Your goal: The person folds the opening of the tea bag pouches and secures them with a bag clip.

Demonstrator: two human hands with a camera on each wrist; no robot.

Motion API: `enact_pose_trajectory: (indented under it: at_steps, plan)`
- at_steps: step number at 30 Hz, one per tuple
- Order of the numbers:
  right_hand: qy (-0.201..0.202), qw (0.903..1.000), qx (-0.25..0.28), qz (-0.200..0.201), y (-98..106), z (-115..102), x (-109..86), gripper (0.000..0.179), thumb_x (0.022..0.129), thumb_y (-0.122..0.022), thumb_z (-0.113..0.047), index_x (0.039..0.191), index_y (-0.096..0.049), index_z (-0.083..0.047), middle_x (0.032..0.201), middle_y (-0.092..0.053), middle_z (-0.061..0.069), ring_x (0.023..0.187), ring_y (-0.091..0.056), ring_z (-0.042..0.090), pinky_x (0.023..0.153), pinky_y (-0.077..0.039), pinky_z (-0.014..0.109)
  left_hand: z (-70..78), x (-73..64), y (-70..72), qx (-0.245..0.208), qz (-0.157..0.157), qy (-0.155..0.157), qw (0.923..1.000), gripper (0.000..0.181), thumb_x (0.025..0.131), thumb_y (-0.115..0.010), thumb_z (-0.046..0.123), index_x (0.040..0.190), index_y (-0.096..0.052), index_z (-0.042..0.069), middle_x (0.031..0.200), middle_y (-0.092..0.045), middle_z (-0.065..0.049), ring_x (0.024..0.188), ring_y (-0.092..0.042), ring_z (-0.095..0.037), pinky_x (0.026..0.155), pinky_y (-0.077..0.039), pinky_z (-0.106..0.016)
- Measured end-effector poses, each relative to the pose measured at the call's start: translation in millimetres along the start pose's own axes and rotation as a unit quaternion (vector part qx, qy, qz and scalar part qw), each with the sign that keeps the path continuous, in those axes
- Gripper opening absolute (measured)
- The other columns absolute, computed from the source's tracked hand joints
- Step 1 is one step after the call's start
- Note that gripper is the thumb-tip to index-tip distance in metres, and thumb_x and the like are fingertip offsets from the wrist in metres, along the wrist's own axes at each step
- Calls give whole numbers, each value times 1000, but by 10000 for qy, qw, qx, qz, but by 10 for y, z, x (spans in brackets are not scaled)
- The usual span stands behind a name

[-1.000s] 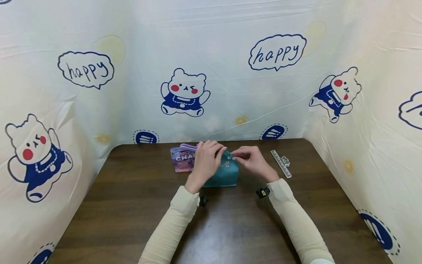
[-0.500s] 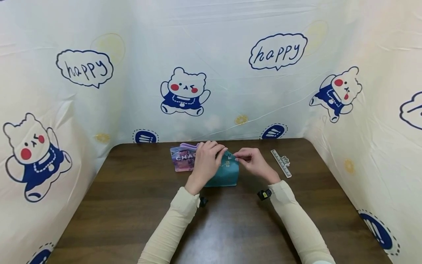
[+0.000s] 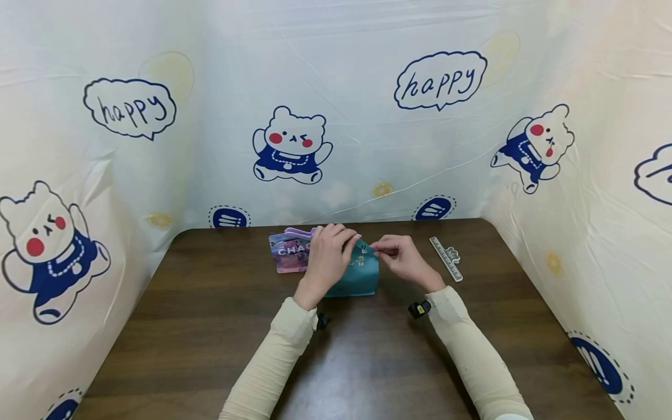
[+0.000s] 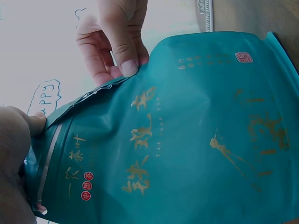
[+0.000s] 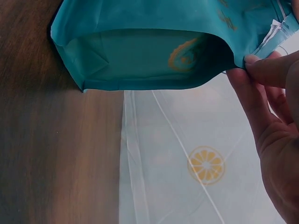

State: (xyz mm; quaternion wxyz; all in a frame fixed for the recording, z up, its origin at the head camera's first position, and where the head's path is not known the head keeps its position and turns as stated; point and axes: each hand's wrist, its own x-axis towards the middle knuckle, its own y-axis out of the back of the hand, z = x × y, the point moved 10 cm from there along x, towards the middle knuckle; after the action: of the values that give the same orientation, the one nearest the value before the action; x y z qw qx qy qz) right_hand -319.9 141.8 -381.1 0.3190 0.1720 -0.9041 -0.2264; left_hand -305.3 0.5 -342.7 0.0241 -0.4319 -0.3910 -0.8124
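A teal tea bag (image 3: 357,277) with gold characters stands on the table, its side gusset (image 5: 140,60) facing the right wrist view. My left hand (image 3: 329,254) grips the bag's upper left, covering that part in the head view. Between thumb and fingers, my right hand (image 3: 404,259) pinches the bag's upper right edge. A pale strip (image 4: 50,158) runs along the top near the left hand. Behind the left hand lies a purple-pink pouch (image 3: 289,256) lettered "CHA", its right side hidden. A lilac item (image 3: 298,232) shows at the pouch's top; its kind is unclear.
To the right of the right hand lies a white clip (image 3: 446,259) with a long ruler-like bar and a small figure on it. The dark wooden table (image 3: 210,350) ends at the back against a printed cloth (image 3: 362,146), which also hangs at both sides.
The right hand has shifted slightly right and down with the pinched edge, and the bag's top leans a little that way. The left hand keeps its place. The head view has turned very slightly.
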Motion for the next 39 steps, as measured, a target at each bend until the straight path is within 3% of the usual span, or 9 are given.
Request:
enact_pose_trajectory:
  at_steps: [4, 9, 18, 21, 24, 28, 33, 39]
  plan:
    - [23, 10000, -6, 22, 1, 10, 2, 25, 87, -65, 20, 104, -76, 7, 93, -72, 20, 79, -71, 39, 68, -60, 38, 5, -2, 7, -2, 28, -21, 10000, 9, 94, -74, 17, 100, -79, 11, 91, -73, -2, 83, -61, -22, 75, -43, -36]
    - [-112, 9999, 73, 91, 6, 46, -19, 22, 88, -66, 17, 105, -76, 6, 96, -73, 19, 82, -72, 36, 72, -60, 29, -4, -3, 2, -45, 1, 14, 10000, 10, 94, -74, 16, 101, -79, 10, 92, -73, -3, 84, -61, -22, 76, -44, -36]
    - [-295, 9991, 284, 116, 90, 73, -104, 23, 94, -64, 10, 114, -73, 7, 109, -73, 21, 98, -71, 36, 85, -57, 24, -8, 3, 15, -19, -50, 37, 10000, 13, 97, -71, 20, 102, -79, 11, 92, -73, -3, 84, -61, -22, 77, -44, -36]
    - [-536, 9980, 14, 332, 233, 335, -167, 23, 96, -65, 3, 117, -74, 0, 112, -73, 15, 100, -71, 30, 86, -56, 22, -7, 10, 29, -38, -9, 23, 10000, 15, 98, -70, 21, 102, -79, 10, 91, -73, -3, 84, -61, -22, 78, -44, -37]
    - [-849, 9932, -583, 544, 419, 642, -251, 22, 97, -67, -2, 117, -75, -4, 113, -73, 12, 101, -71, 25, 86, -58, 29, -8, 16, 35, -100, 17, 33, 9999, 14, 98, -70, 20, 101, -79, 10, 91, -73, -3, 84, -62, -22, 78, -44, -37]
    - [-1338, 9763, -1581, 622, 673, 937, -384, 23, 96, -66, -1, 119, -73, 2, 116, -71, 20, 105, -69, 33, 90, -56, 48, -11, 12, 32, -156, 27, 46, 9999, 14, 97, -70, 19, 101, -79, 9, 90, -73, -3, 83, -61, -22, 77, -44, -37]
    - [-2156, 9382, -2656, 531, 957, 1288, -581, 37, 96, -63, -5, 129, -62, 12, 128, -61, 34, 119, -58, 49, 101, -45, 60, -7, 4, 19, -204, 26, 39, 9998, 12, 96, -72, 17, 101, -80, 9, 90, -73, -3, 83, -62, -22, 76, -43, -36]
    - [-3185, 8963, -3083, 142, 1128, 1653, -802, 53, 99, -59, -13, 136, -47, 22, 132, -53, 43, 124, -48, 60, 107, -37, 65, -14, -6, 13, -220, -3, 53, 9997, 11, 95, -73, 16, 101, -79, 10, 90, -72, -2, 83, -61, -21, 75, -42, -35]
